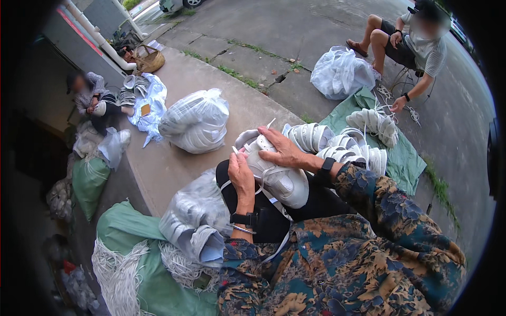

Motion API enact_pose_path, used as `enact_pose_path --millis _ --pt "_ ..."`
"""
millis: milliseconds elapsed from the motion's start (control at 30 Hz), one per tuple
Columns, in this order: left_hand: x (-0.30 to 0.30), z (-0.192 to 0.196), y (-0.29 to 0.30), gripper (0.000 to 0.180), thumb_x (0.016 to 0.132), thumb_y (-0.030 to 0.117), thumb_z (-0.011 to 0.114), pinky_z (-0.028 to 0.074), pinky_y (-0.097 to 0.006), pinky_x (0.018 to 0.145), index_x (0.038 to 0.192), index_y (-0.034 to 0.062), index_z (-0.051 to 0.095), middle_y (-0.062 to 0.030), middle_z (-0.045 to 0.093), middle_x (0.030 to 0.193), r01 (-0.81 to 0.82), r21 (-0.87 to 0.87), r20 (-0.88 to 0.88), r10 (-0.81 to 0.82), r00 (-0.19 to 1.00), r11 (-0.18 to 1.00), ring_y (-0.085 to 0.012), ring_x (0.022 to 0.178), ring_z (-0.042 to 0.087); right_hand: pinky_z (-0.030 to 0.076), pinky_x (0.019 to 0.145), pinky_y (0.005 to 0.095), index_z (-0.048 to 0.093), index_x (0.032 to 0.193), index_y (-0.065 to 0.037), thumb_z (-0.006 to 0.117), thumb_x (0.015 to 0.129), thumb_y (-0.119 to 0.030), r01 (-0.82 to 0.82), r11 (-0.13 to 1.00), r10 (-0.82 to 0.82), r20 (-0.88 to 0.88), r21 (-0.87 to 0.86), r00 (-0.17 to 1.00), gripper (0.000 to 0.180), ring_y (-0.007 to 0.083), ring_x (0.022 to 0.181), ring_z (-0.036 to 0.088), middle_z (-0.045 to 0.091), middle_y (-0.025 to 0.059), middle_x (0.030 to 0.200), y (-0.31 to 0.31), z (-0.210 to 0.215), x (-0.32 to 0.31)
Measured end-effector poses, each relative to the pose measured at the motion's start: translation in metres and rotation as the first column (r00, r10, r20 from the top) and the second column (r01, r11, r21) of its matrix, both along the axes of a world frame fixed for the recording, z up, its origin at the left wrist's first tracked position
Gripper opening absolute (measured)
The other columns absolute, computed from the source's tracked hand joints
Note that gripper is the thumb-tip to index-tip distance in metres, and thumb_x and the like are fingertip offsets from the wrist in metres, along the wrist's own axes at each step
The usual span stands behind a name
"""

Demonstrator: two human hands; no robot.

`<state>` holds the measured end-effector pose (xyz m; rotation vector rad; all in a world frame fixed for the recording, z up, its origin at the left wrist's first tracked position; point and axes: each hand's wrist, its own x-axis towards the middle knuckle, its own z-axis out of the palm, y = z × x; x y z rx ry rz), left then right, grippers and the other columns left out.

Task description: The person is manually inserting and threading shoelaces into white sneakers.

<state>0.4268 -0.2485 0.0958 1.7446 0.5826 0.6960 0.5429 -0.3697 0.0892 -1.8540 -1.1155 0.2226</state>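
Over outdoor concrete (pixel 245 111), right hand (pixel 284 150) grips shoe (pixel 284 184).

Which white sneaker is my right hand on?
The white sneaker held in front of you, toe nearest you; the stacked shoes lie beyond your right hand, untouched.

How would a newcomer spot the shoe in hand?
Start at the patterned jacket along the lower edge. Above it, the right hand grips a white shoe. Unlike the nested shoes rightward, it is separate, its lace in the left hand.
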Motion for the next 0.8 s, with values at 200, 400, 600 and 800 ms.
enact_pose_path --millis 200,400,600,800 --pt "-0.053 0.033 0.032 0.022 0.093 0.022 0.042 0.045 -0.034 0.073 0.096 0.0033 0.053 -0.0156 0.061 0.095 0.056 -0.652 0.229 0.126 0.965 0.756 -0.0245 0.087 0.059 0.041 0.090 0.0325 0.051 0.114 0.003 0.046 0.090 -0.031 0.145 0.976 -0.049 -0.493 0.160 0.869 0.041 0.0256 0.101 0.056 0.060 0.0169 0.104 -0.030 0.015 0.035" --pt "-0.230 0.011 0.127 0.020 0.093 0.019 0.037 0.033 -0.028 0.046 0.093 0.0069 0.053 -0.0013 0.044 0.062 -0.117 -0.862 0.231 0.587 0.776 0.494 -0.0149 0.054 0.040 0.046 0.053 0.0249 0.053 0.105 0.000 0.044 0.091 -0.011 0.497 0.749 0.102 -0.818 0.437 0.566 0.020 0.0151 0.070 0.059 0.059 0.0044 0.074 -0.142 0.104 0.120" --pt "-0.375 -0.012 0.157 0.016 0.090 0.014 0.038 0.028 -0.027 0.041 0.077 0.0092 0.046 0.0001 0.038 0.055 -0.443 -0.860 0.066 0.915 0.399 0.254 -0.0139 0.048 0.037 0.036 0.045 0.0187 0.047 0.115 0.001 0.048 0.087 -0.003 0.706 0.470 -0.025 -0.791 0.530 0.611 0.028 0.0078 0.060 0.047 0.052 0.0010 0.075 -0.329 0.169 0.187" --pt "-0.494 -0.064 0.168 0.012 0.083 0.010 0.043 0.030 -0.027 0.043 0.072 0.0077 0.045 -0.0007 0.038 0.056 -0.504 -0.857 -0.023 0.968 0.249 0.109 -0.0140 0.046 0.037 0.035 0.045 0.0198 0.049 0.111 0.004 0.047 0.087 -0.001 0.762 0.300 -0.048 -0.789 0.573 0.612 0.025 0.0100 0.063 0.047 0.054 0.0055 0.079 -0.488 0.152 0.231"
